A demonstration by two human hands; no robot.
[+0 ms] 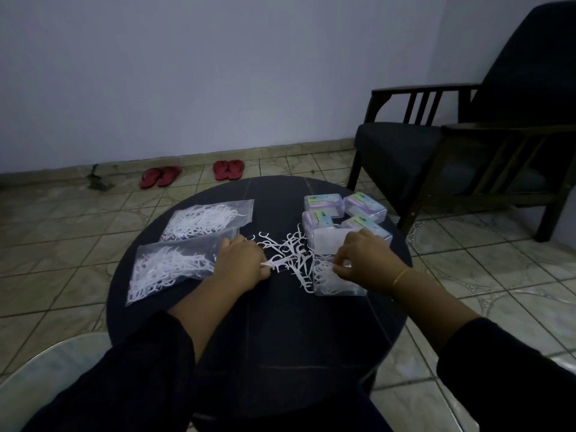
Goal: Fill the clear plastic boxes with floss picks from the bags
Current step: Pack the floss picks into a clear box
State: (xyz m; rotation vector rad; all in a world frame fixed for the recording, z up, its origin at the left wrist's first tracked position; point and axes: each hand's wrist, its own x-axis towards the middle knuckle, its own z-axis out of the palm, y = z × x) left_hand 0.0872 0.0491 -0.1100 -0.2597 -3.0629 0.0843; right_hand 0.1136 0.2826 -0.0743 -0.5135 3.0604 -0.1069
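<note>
- Currently, the left hand (241,261) pinches floss picks (274,264) beside the loose pile (288,247) at bench (280,322) centre.
- Right hand (363,260) pinches a pick (346,264) over the open clear box (335,282), which is partly filled.
- Two bags (170,266) of picks lie left.
- Four closed boxes (344,213) stand behind the open one.

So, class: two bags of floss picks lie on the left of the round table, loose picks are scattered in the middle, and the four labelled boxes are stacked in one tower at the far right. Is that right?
Not quite. In the head view the four labelled boxes sit side by side in a two-by-two cluster on the round table, not stacked in a tower. The two bags on the left and the loose picks in the middle are as stated.
</note>
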